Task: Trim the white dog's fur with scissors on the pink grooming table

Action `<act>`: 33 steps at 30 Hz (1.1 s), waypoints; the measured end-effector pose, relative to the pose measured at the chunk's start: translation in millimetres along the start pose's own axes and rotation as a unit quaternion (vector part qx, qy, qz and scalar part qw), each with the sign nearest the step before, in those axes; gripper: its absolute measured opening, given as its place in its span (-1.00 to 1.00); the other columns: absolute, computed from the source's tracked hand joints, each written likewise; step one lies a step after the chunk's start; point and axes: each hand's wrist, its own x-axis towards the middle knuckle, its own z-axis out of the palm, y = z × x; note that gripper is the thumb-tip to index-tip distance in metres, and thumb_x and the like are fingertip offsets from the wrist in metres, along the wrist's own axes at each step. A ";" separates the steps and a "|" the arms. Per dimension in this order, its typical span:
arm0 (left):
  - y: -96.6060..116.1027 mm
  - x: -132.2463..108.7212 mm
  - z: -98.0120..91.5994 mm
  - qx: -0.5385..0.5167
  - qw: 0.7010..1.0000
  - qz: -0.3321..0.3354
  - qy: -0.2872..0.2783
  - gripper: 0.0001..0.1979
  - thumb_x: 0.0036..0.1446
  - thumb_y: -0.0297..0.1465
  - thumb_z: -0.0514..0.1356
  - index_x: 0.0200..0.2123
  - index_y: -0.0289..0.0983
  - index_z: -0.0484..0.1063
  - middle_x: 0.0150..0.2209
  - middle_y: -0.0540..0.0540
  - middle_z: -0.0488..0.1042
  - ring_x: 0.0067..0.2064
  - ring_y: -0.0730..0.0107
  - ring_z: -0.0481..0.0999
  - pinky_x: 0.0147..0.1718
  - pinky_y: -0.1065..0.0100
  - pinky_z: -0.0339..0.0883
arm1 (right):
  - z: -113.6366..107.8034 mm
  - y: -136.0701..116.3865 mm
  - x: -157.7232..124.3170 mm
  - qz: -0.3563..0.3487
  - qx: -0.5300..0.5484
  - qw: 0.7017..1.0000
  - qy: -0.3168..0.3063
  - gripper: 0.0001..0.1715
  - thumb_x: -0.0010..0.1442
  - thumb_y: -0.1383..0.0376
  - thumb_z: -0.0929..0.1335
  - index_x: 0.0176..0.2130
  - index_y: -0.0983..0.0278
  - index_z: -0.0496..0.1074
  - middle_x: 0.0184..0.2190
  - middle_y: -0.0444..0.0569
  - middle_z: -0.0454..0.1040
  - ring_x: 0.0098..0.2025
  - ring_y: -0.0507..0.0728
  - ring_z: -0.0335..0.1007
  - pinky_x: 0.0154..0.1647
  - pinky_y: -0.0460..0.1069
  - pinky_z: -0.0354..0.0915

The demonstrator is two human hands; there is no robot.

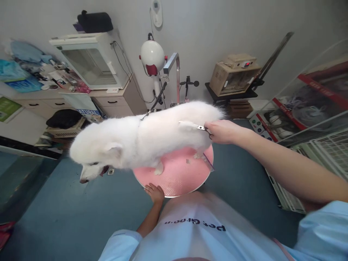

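Observation:
A fluffy white dog (152, 136) stands on a round pink grooming table (176, 174), head to the left and lowered past the table's edge. My right hand (221, 131) is closed on grooming scissors (199, 127), whose metal blades point into the fur at the dog's rump. My left hand (154, 192) rests on the table's near rim, fingers curled over the edge and holding nothing else. A purple comb (208, 162) lies on the table by the dog's hind paw. A leash runs from the dog's neck up to the grooming arm (174, 69).
A white and red dryer (152, 58) stands behind the table. A cabinet with a glass-fronted box (92, 61) and clutter lies at the back left. Wire cages (326, 152) and shelves stand at the right. A cardboard box (233, 76) sits on a black stand. The floor is blue.

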 end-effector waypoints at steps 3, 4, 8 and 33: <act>-3.6 0.0 5.0 -0.004 1.000 -0.020 0.017 -0.41 0.31 -0.36 0.00 0.22 -0.77 0.26 0.38 -0.73 -0.02 0.38 -0.77 -0.14 0.14 -0.44 0.03 | -6.3 -2.1 4.5 -0.012 0.005 1.000 -0.005 -0.50 0.13 0.18 0.42 0.05 0.29 0.46 0.00 0.20 0.56 -0.07 0.32 0.51 -0.24 0.04 0.28; -6.3 -0.1 7.8 -0.001 0.999 -0.027 0.019 -0.41 0.31 -0.38 -0.02 0.23 -0.77 0.25 0.37 -0.73 0.01 0.39 -0.74 -0.12 0.16 -0.45 0.01 | -7.3 -2.1 6.7 -0.015 0.006 1.000 -0.004 -0.52 0.14 0.20 0.41 0.04 0.29 0.47 -0.01 0.19 0.56 -0.07 0.31 0.51 -0.25 0.04 0.28; -17.7 -0.9 18.2 0.031 0.999 -0.039 0.000 -0.43 0.29 -0.49 -0.08 0.24 -0.82 0.22 0.32 -0.76 0.13 0.43 -0.61 -0.10 0.26 -0.41 -0.07 | -10.8 -0.6 12.9 -0.018 -0.001 1.000 -0.015 -0.63 0.17 0.29 0.35 -0.01 0.28 0.50 -0.11 0.16 0.60 -0.11 0.29 0.52 -0.26 0.03 0.26; -21.1 -5.2 22.6 0.075 0.995 -0.053 -0.044 -0.36 0.34 -0.43 -0.10 0.30 -0.91 0.08 0.36 -0.81 0.04 0.50 -0.43 -0.21 0.47 -0.17 -0.39 | -19.8 -20.0 23.0 -0.048 0.028 0.998 -0.022 -0.45 0.13 0.16 0.44 0.09 0.29 0.48 0.03 0.17 0.57 0.00 0.34 0.51 -0.17 0.05 0.32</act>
